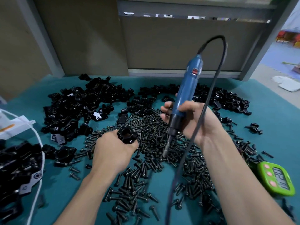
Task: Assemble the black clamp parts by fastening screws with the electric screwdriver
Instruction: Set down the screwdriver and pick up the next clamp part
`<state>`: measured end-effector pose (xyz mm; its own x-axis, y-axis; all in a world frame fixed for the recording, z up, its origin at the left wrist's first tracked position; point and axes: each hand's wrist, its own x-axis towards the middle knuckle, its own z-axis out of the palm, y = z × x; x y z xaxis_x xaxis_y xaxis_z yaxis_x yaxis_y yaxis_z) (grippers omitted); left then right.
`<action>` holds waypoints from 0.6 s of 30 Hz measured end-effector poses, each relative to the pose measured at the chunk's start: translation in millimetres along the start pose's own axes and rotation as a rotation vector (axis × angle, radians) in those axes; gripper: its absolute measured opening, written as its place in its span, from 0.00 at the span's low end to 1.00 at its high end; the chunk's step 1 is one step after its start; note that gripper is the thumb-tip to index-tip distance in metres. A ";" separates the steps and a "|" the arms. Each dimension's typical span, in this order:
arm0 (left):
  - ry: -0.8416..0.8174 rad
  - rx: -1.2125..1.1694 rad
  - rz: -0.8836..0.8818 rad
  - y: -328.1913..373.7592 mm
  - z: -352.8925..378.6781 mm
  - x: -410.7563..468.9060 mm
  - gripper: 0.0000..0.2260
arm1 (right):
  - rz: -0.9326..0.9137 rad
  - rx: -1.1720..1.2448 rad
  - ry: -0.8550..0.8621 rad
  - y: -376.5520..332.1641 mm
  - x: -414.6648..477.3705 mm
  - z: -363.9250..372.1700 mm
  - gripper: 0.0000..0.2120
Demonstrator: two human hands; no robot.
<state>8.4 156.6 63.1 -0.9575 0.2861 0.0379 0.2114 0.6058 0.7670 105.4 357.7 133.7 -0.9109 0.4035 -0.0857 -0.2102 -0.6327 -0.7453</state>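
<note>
The left hand has its fingers curled round a black clamp part, holding it just above the bench with its round bore facing up. Beside it, the right hand's fingers are wrapped tight about the lower body of the blue electric screwdriver, thumb across the front. The tool stands nearly upright, leaning a little, and its bit points down into the screws; whether it touches one I cannot tell. A black cord loops out of the top of the tool and falls past the right wrist. Loose black screws are strewn thickly under and between both hands on the teal bench. Heaps of black clamp pieces lie further back, left and right. A white bag of more pieces sits at the left edge, and a green timer lies near the right forearm.
</note>
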 end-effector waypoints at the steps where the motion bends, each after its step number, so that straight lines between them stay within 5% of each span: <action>1: 0.002 0.010 -0.017 -0.8 0.7 0.5 0.18 | -0.012 0.001 0.022 3.5 2.5 1.9 0.21; 4: -0.037 0.081 -0.006 -0.9 2.0 0.9 0.19 | -0.023 0.050 0.138 13.5 10.9 5.8 0.10; 12: 0.026 0.467 0.153 4.2 4.1 -6.4 0.17 | -0.045 0.064 0.176 21.0 14.8 -0.6 0.13; 18: 0.022 0.455 0.202 5.4 4.1 -7.6 0.16 | -0.086 0.273 0.326 19.4 17.3 1.2 0.13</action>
<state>17.7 160.8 64.3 -0.8913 0.4186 0.1744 0.4530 0.8038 0.3857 85.2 351.6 118.5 -0.7354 0.6226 -0.2674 -0.4068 -0.7213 -0.5606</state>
